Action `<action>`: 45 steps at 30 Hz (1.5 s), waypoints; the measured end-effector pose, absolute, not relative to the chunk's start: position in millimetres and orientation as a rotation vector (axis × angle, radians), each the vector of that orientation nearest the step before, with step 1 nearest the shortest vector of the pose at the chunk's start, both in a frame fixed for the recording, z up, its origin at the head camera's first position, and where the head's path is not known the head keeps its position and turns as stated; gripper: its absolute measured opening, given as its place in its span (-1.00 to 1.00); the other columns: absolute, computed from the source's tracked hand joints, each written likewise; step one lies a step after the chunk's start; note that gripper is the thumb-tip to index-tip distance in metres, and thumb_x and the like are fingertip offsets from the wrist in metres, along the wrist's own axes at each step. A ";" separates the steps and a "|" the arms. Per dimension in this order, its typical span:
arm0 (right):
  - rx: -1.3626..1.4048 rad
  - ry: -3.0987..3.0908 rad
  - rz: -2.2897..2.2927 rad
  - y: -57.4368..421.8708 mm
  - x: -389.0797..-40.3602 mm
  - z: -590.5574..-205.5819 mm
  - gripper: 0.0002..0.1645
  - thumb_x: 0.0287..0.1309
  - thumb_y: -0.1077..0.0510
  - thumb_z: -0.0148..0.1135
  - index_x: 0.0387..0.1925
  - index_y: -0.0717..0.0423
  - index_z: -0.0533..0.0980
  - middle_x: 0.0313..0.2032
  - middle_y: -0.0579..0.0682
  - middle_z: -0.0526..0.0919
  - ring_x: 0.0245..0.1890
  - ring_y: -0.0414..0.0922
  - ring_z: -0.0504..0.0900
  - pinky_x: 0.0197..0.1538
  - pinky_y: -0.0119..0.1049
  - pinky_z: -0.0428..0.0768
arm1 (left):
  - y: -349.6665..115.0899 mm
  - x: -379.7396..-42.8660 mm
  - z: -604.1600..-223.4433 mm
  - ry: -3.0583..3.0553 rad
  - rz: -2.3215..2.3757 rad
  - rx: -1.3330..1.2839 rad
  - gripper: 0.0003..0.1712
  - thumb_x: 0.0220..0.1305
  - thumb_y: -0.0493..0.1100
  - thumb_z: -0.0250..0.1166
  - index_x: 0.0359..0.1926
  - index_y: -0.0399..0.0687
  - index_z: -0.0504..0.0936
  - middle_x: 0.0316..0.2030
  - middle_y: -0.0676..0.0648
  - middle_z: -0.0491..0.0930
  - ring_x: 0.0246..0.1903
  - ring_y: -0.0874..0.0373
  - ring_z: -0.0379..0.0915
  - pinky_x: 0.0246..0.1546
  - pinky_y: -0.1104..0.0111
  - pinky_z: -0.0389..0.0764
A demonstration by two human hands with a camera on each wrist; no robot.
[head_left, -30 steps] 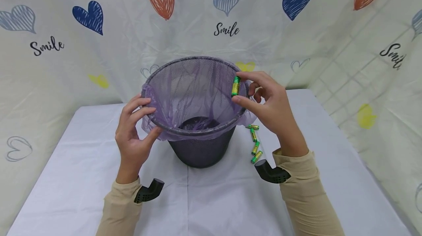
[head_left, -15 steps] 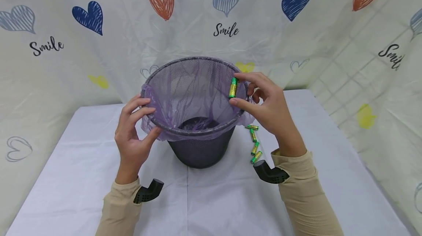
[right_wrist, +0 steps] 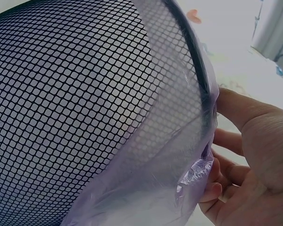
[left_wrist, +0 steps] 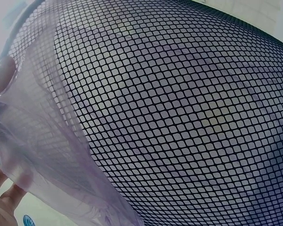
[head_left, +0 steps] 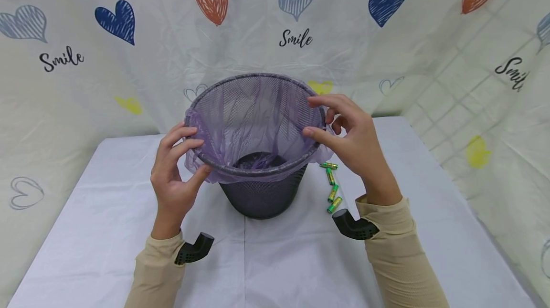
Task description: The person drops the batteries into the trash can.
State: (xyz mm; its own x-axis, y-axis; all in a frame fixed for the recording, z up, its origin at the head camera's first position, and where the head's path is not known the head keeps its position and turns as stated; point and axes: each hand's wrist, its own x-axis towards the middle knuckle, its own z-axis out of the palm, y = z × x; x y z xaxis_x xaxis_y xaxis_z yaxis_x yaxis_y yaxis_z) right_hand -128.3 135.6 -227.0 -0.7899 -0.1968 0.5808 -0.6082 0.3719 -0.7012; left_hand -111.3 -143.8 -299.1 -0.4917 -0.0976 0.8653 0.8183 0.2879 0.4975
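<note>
A dark mesh trash can (head_left: 262, 200) stands on the table, with a thin purple bin liner (head_left: 258, 122) folded over its rim. On the can's left side my left hand (head_left: 174, 169) grips the rim, fingers reaching inside and thumb at the front edge. My right hand (head_left: 354, 141) is at the right side of the rim, thumb and index finger spread apart with nothing between them. Its other fingers touch the overhanging liner in the right wrist view. Several green and yellow batteries (head_left: 334, 205) lie right of the can. No battery can be made out inside the can.
A white cloth covers the table (head_left: 275, 270). Behind it hangs a pale curtain (head_left: 253, 50) printed with hearts and "Smile". Black angled camera mounts (head_left: 195, 249) stick out from both sleeves.
The battery pinched between my right thumb and index finger has been let go and is out of sight. My left hand and the trash can have stayed put.
</note>
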 end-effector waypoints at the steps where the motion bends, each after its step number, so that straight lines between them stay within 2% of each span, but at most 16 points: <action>1: 0.698 -2.235 1.396 135.9 -128.2 -227.1 -0.48 -0.14 0.36 0.36 -0.02 0.27 0.49 -0.10 0.12 0.55 -0.40 -0.08 0.30 -0.47 -0.48 0.30 | -143.8 -111.2 -299.1 -1.694 -1.334 -0.662 -0.41 0.06 0.04 0.33 -0.24 -0.53 0.52 -0.08 -0.42 0.46 0.16 -0.28 0.24 0.28 0.14 0.31; 10: 0.666 -2.238 1.370 140.0 -125.3 -227.0 -0.49 -0.13 0.37 0.36 -0.03 0.26 0.50 -0.12 0.13 0.55 -0.38 -0.07 0.31 -0.47 -0.42 0.31 | -143.3 -111.5 -298.6 -1.684 -1.331 -0.666 -0.41 0.05 0.03 0.33 -0.25 -0.53 0.52 -0.09 -0.43 0.47 0.15 -0.29 0.26 0.27 0.13 0.31; 16: 0.660 -2.221 1.385 145.2 -125.1 -229.3 -0.49 -0.13 0.36 0.36 -0.03 0.21 0.51 -0.12 0.08 0.56 -0.37 -0.12 0.31 -0.46 -0.46 0.30 | -143.4 -110.7 -298.1 -1.693 -1.335 -0.661 -0.41 0.06 0.03 0.33 -0.25 -0.53 0.52 -0.09 -0.44 0.46 0.15 -0.29 0.25 0.27 0.13 0.31; 24: 0.651 -2.192 1.408 150.6 -125.2 -231.5 -0.51 -0.14 0.37 0.36 -0.05 0.26 0.52 -0.15 0.13 0.57 -0.40 -0.20 0.32 -0.47 -0.47 0.28 | -143.2 -111.8 -298.6 -1.669 -1.347 -0.672 -0.43 0.05 0.01 0.34 -0.26 -0.53 0.53 -0.09 -0.41 0.48 0.15 -0.28 0.26 0.26 0.14 0.32; 32: 0.635 -2.148 1.427 156.2 -124.8 -234.5 -0.52 -0.18 0.44 0.34 -0.09 0.33 0.52 -0.18 0.21 0.55 -0.43 -0.20 0.33 -0.48 -0.43 0.30 | -143.2 -112.1 -299.1 -1.664 -1.354 -0.675 -0.44 0.04 0.00 0.35 -0.26 -0.52 0.53 -0.09 -0.39 0.48 0.15 -0.28 0.25 0.26 0.14 0.33; 39: 0.621 -2.136 1.431 160.3 -124.7 -238.6 -0.54 -0.16 0.43 0.33 -0.09 0.30 0.53 -0.21 -0.16 0.58 -0.43 -0.23 0.33 -0.47 -0.46 0.29 | -143.9 -111.7 -299.5 -1.683 -1.353 -0.669 -0.44 0.05 0.00 0.34 -0.24 -0.52 0.53 -0.07 -0.40 0.47 0.16 -0.28 0.24 0.26 0.15 0.32; 45: 0.625 -2.127 1.429 165.2 -124.5 -243.5 -0.53 -0.15 0.42 0.33 -0.08 0.30 0.52 -0.21 -0.15 0.58 -0.43 -0.24 0.32 -0.46 -0.50 0.28 | -144.1 -111.2 -299.7 -1.689 -1.352 -0.665 -0.43 0.05 0.01 0.34 -0.24 -0.52 0.53 -0.07 -0.41 0.47 0.16 -0.27 0.24 0.27 0.15 0.32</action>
State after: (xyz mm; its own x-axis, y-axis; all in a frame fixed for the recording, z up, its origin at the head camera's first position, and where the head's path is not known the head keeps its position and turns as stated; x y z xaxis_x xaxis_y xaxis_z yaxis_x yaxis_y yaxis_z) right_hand -124.5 165.2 -243.5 -0.7704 -0.0972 0.6301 -0.6201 0.3440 -0.7051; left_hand -111.2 -144.1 -299.7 -0.4974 -0.1004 0.8617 0.8188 0.2741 0.5045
